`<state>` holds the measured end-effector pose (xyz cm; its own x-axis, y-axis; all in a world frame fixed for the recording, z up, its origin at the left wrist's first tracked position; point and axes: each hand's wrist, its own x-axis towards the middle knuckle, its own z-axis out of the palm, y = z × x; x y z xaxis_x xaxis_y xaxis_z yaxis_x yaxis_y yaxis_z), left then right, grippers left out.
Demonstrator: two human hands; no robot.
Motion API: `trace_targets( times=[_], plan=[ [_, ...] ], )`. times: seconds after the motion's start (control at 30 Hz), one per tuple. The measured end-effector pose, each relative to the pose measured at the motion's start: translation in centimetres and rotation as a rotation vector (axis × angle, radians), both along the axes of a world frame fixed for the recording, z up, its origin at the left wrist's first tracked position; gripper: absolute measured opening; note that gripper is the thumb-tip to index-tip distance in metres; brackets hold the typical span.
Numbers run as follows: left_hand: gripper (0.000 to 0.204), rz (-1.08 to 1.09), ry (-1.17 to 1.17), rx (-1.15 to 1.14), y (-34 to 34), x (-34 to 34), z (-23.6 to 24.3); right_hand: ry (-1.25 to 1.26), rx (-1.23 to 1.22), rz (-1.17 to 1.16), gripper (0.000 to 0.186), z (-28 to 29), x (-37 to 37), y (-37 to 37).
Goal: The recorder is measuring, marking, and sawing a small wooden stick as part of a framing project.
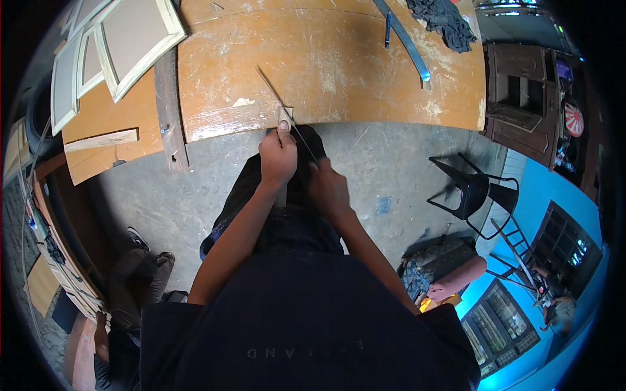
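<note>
My left hand (278,156) is closed round a narrow wooden strip (285,113), thumb pressed on top. One end of the strip rests at the front edge of the worn orange-brown table (365,98); the other extends back below my fist toward my lap. In my right hand (329,189), slightly blurred, is a long thin tool (269,85), dark and straight. It slants across the strip's end, its tip pointing up and left over the tabletop. Whether it is a saw or a file I cannot tell.
Pale wooden frames (137,45) lean at the table's left, near a loose wood piece (101,140). A metal strip (411,52), a pen (387,30) and dark cloth (447,26) lie far right. Right of me stands a black chair (473,192). Another person (127,287) is at lower left.
</note>
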<state>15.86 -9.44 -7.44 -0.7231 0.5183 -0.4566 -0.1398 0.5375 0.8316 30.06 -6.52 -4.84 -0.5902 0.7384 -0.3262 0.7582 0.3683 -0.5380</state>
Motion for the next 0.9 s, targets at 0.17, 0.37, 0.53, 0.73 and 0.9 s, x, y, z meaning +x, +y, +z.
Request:
trace_targets(
  times=[0.17,0.37,0.53,0.73,0.9],
  plan=[
    [0.05,-0.016,0.044,-0.047,0.7,0.0,0.5,0.144,0.032,0.007,0.021,-0.4,-2.9,1.3],
    [0.05,-0.013,0.064,-0.024,0.5,0.3,1.0,0.05,-0.085,-0.03,0.019,-0.1,5.5,-2.2],
    [0.049,-0.033,-0.006,-0.016,0.4,-0.3,0.7,-0.008,-0.045,-0.027,0.02,-0.9,-1.8,0.8],
    [0.048,-0.023,0.077,-0.029,0.6,-0.1,0.8,0.105,-0.051,-0.029,0.021,-0.9,0.5,0.0],
    [0.049,-0.019,0.072,-0.004,0.4,0.0,1.0,0.033,-0.13,-0.05,0.02,-0.2,7.2,-2.9]
  ],
)
